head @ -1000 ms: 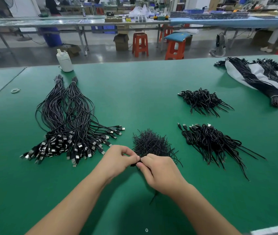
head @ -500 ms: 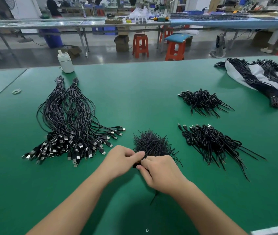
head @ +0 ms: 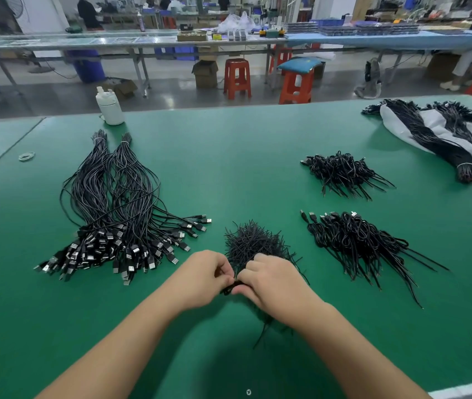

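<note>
The black cable (head: 229, 290) is pinched between both hands just above the tabletop (head: 243, 156), at the near edge of the pile of short black ties (head: 255, 243). The left hand (head: 203, 279) grips it from the left with curled fingers and thumb. The right hand (head: 275, 283) closes on it from the right, knuckles up. Most of the cable is hidden under the palms, and only its loose tail (head: 260, 336) trails out toward the person.

The step looks like binding a folded cable with 1 tie. To do it well, the left hand should keep the loops tight while the right twists the tie snug at the middle. The tail needs gathering in first so that it does not snag the pile.

To the left lies a long bundle of USB cables (head: 113, 214), plugs fanned toward the person. To the right, 2 heaps of tied cables (head: 353, 240) lie well apart from the hands, the farther heap (head: 338, 174) behind the nearer. A white bottle (head: 110, 106) stands at the far edge, with rubber bands (head: 26, 156) to its left and a white bag (head: 442, 133) carrying more bundles at far right.

The surface is a green mat. Beyond it are grey floor, orange stools (head: 237, 77) and long workbenches.
</note>
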Demonstrator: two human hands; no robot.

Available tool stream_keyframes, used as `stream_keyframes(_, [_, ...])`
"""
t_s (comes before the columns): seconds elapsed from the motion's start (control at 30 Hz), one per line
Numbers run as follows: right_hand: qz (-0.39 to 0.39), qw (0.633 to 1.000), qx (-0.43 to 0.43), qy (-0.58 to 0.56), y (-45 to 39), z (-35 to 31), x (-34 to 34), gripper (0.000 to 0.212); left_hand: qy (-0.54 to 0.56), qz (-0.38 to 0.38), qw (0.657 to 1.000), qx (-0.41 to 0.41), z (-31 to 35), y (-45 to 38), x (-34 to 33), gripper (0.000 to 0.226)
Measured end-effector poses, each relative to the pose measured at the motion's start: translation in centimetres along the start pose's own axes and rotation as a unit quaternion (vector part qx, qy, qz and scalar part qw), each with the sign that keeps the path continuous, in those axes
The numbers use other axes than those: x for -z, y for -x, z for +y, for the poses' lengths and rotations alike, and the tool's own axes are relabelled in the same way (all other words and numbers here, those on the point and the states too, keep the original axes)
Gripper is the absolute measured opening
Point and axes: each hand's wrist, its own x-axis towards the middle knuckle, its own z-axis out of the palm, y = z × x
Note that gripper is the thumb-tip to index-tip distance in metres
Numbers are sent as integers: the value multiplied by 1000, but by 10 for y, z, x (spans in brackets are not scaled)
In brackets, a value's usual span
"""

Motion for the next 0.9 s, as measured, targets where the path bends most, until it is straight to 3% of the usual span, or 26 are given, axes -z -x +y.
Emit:
stream_keyframes(0.07, [77, 997, 2, 15, 1, 4, 0, 33, 24, -9, 1000, 12, -3, 0, 1, 20])
stream_keyframes(0.17, [186, 983, -9, -1, 3, 7, -2, 22, 168, -19, 985, 46, -8, 0, 2, 17])
stream_keyframes(0.27, [210, 977, -7, -32, 5, 4, -7, 27, 319, -10, 945, 65, -9, 0, 3, 9])
stream_keyframes(0.4, [235, 966, -29, -104, 7, 2, -6, 25, 419, -27, 905, 62, -5, 0, 4, 5])
stream_keyframes(0.6, [232, 933, -138, -239, 1, -4, 1, 18, 383, 21, 923, -14, -1, 2, 6, 6])
stream_keyframes(0.77, [182, 858, -256, -406, -5, -11, 8, 13, 267, 112, 955, -64, 5, 3, 3, 13])
stream_keyframes(0.83, [157, 831, -279, -455, -8, -12, 11, 25, 212, 156, 962, -71, 8, 5, 0, 15])
stream_keyframes(0.9, [145, 826, -286, -463, -9, -12, 13, 32, 169, 186, 963, -92, 11, 7, -3, 18])
